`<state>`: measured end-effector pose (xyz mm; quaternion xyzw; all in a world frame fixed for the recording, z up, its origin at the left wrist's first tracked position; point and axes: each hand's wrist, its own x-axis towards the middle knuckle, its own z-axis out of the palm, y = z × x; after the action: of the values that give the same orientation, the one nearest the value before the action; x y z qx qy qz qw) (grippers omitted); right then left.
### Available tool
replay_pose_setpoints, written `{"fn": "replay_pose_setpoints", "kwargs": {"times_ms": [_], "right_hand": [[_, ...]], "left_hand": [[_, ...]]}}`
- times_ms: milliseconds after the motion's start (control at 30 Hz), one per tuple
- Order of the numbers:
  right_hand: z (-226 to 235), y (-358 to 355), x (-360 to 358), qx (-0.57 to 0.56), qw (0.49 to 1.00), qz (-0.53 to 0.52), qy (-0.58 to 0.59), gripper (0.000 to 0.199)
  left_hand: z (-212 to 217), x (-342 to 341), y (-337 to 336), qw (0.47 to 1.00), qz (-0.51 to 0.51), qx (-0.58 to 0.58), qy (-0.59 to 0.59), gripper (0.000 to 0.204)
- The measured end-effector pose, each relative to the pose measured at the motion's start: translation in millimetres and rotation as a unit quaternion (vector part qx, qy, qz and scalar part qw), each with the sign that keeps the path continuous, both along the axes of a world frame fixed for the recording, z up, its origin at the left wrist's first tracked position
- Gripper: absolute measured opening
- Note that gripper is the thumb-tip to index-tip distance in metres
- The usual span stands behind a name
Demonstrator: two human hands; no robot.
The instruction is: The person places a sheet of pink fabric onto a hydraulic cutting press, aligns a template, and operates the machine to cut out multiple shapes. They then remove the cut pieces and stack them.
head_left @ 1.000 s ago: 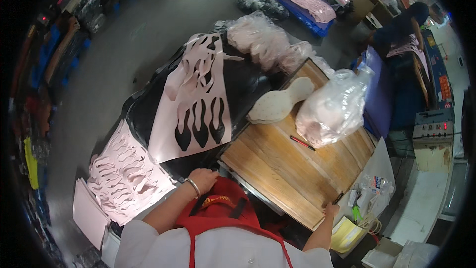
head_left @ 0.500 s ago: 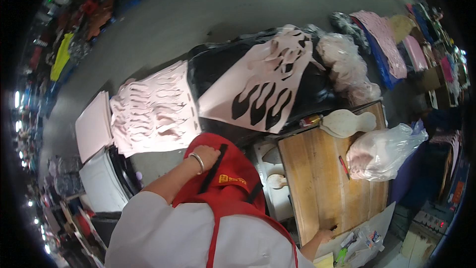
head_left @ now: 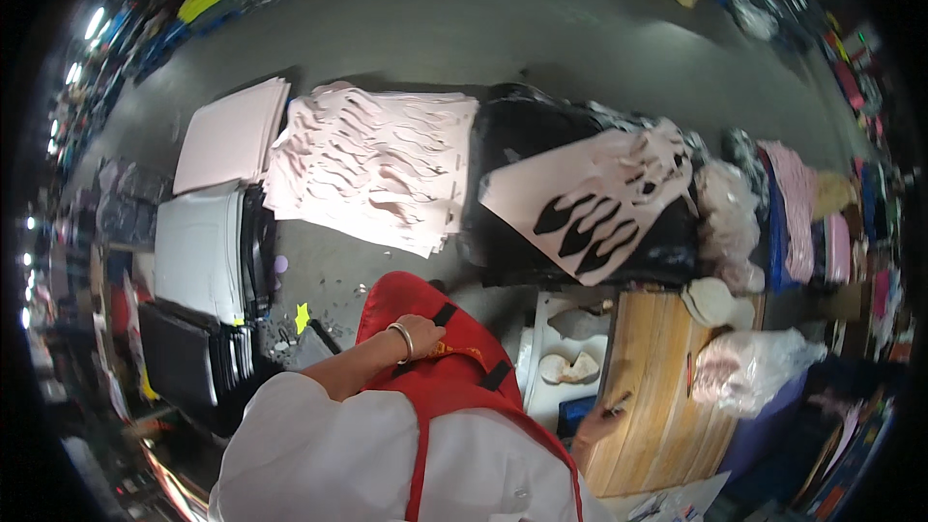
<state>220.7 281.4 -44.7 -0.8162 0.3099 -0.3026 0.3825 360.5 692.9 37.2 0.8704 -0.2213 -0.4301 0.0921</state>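
Observation:
My left hand (head_left: 422, 330), with a metal bangle on the wrist, is curled against the front of my red apron (head_left: 454, 367) beside a black strap. My right hand (head_left: 597, 421) rests on the near edge of a wooden table (head_left: 657, 406); its fingers are too small and blurred to read. A pale pink sheet (head_left: 594, 195) with dark sole-shaped cut-outs lies on a black stack (head_left: 503, 232) ahead. To the left of it is a wide pile of pink cut-out sheets (head_left: 372, 164).
A clear bag of pale pieces (head_left: 754, 369) and white sole shapes (head_left: 710, 300) sit on the wooden table. A white bin (head_left: 565, 367) stands by my apron. Stacks of white (head_left: 198, 251), pink (head_left: 227, 121) and black sheets (head_left: 179, 353) stand at the left. Grey floor lies beyond.
The view has swung left, from the wooden table toward the stacks of sheets. My left hand stays at the apron and my right hand stays at the table's edge.

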Motion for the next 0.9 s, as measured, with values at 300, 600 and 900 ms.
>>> {"fn": "replay_pose_setpoints", "kwargs": {"times_ms": [300,600,900], "right_hand": [[24,206,196,0.093,0.889,0.428,0.132,0.037],[39,322,317,0.084,0.898,0.387,0.193,0.026],[36,407,436,0.085,0.905,0.308,0.282,0.022]], "left_hand": [[-44,-34,157,0.961,0.272,-0.041,-0.006,0.027],[-40,9,370,0.867,0.485,-0.035,-0.106,0.031],[-76,100,444,0.848,0.509,-0.070,-0.132,0.029]]}}
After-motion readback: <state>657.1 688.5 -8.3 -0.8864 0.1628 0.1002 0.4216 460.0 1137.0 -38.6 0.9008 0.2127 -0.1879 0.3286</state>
